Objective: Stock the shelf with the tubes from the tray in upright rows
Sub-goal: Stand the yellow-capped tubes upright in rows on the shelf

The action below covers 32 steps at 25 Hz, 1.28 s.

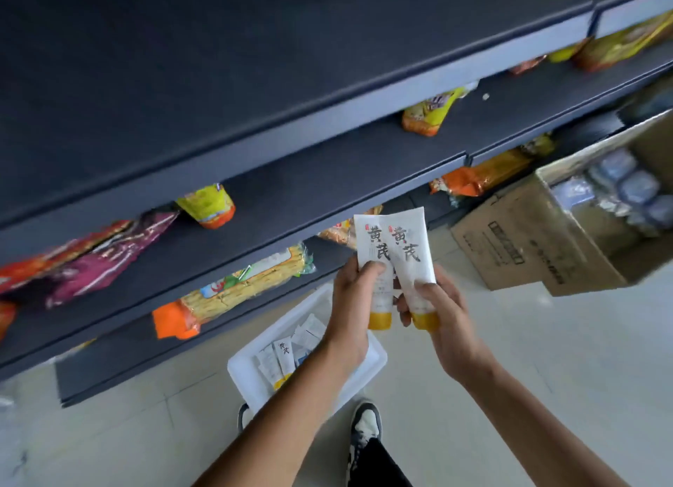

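Observation:
I hold two white tubes with yellow caps side by side, caps pointing down, in front of the dark shelving. My left hand [351,297] grips the left tube [371,242] around its lower half. My right hand [437,308] grips the right tube [409,246] just above its cap. Below my arms a white tray [247,370] sits on the floor with several more tubes [284,351] and sachets lying flat in it. The dark shelf [291,191] at hand height is bare in front of the tubes.
Snack packets lie on the shelves: a yellow one [207,204], purple ones [109,253], an orange noodle pack [233,293] lower down. Open cardboard boxes [546,239] with wrapped goods stand on the floor at right. My shoe [364,428] is beside the tray.

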Motion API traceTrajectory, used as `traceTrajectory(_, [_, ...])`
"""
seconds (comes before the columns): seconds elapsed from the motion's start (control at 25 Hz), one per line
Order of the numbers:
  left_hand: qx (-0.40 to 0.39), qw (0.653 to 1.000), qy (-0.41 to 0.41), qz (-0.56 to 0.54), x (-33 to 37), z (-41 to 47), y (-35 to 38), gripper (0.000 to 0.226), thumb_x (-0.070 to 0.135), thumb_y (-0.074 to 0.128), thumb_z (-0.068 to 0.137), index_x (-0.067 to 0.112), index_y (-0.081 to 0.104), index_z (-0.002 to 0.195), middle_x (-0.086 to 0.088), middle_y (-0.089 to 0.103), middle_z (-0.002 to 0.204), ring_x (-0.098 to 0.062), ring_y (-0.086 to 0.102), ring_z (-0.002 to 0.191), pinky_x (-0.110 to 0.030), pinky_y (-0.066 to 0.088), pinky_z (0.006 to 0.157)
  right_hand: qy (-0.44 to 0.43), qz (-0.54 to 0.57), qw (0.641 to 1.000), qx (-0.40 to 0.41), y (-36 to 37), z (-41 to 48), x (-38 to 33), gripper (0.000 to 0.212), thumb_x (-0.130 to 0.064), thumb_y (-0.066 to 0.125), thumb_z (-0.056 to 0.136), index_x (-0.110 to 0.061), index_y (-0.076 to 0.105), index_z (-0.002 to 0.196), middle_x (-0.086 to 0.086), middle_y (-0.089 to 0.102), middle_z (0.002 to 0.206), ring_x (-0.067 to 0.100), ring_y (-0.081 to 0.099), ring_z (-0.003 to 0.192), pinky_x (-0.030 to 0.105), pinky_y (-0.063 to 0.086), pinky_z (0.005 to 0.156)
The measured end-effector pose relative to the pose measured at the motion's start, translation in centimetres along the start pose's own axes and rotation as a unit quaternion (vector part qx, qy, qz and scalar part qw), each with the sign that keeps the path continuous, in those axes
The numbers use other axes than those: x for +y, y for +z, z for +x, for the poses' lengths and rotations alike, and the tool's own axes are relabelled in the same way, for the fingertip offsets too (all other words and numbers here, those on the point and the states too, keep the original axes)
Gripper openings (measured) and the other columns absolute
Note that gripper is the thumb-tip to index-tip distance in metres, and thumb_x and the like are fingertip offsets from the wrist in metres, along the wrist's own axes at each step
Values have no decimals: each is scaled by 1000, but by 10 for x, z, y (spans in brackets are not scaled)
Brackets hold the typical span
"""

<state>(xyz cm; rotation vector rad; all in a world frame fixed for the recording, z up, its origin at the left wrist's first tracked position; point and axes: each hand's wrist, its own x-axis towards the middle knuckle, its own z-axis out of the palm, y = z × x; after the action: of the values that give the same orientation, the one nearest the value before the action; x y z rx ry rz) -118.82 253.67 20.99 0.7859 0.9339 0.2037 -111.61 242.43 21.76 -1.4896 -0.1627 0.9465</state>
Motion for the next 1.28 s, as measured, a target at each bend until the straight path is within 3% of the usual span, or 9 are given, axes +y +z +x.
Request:
traceTrajectory(0.2, [-39,995,86,-19,115,-92,67,46,39,67,79,18,65,119,-35,64,113,-41,61,80,-52,50,67,-114,36,992,-41,16,-58,-157,28,-23,49,90,-10,72,96,25,58,69,31,51,52,31,40,43])
traceTrajectory(0.28, [-50,989,135,-24,161,-135,93,35,35,65,87,20,67,118,-28,70,109,-41,64,79,-54,53,67,-147,35,987,-55,24,-81,-216,30,-26,48,91,-15,75,95,22,59,68,26,53,51,31,42,43])
traceTrajectory(0.44, [-53,974,219,-24,227,-211,118,24,20,65,96,23,66,120,-3,79,108,-24,76,95,-44,61,75,-206,-18,975,-75,47,-116,-294,33,-33,46,93,-33,76,106,23,69,96,30,67,77,38,55,61])
traceTrajectory(0.64, [-16,940,341,-8,290,-286,116,41,15,77,86,19,64,124,-3,77,114,-25,74,106,-37,63,82,-313,-153,927,-137,92,-158,-371,35,-39,36,101,-51,68,109,2,68,112,23,67,106,46,59,86])
traceTrajectory(0.76, [17,926,377,-13,312,-312,104,46,18,83,81,18,64,123,-3,78,112,-27,75,102,-39,64,76,-320,-190,908,-194,121,-173,-394,35,-43,33,102,-59,61,114,-10,72,114,20,70,107,46,62,83])
traceTrajectory(0.92, [70,908,411,-37,349,-317,66,45,10,82,82,19,64,122,-2,78,111,-27,74,105,-37,64,78,-316,-257,880,-244,166,-170,-416,32,-66,40,95,-50,58,116,-8,73,110,18,71,96,46,61,79])
traceTrajectory(1.0, [81,898,431,-37,369,-313,43,49,15,79,77,20,62,123,-1,77,113,-24,74,105,-34,63,78,-300,-283,872,-262,189,-161,-426,25,-59,54,95,-45,61,115,-7,73,99,13,66,78,32,56,65])
traceTrajectory(1.08, [85,893,441,-30,388,-308,20,48,16,76,75,19,61,122,0,77,113,-23,74,105,-34,63,76,-275,-287,873,-281,212,-150,-433,20,-35,62,99,-40,64,118,-9,74,96,8,65,74,25,53,63])
traceTrajectory(1.28, [63,895,442,7,439,-289,-47,41,-5,71,89,18,59,121,3,77,112,-17,74,104,-26,61,73,-231,-268,893,-279,287,-117,-441,27,-10,67,96,-25,70,119,1,76,104,20,71,89,34,60,76])
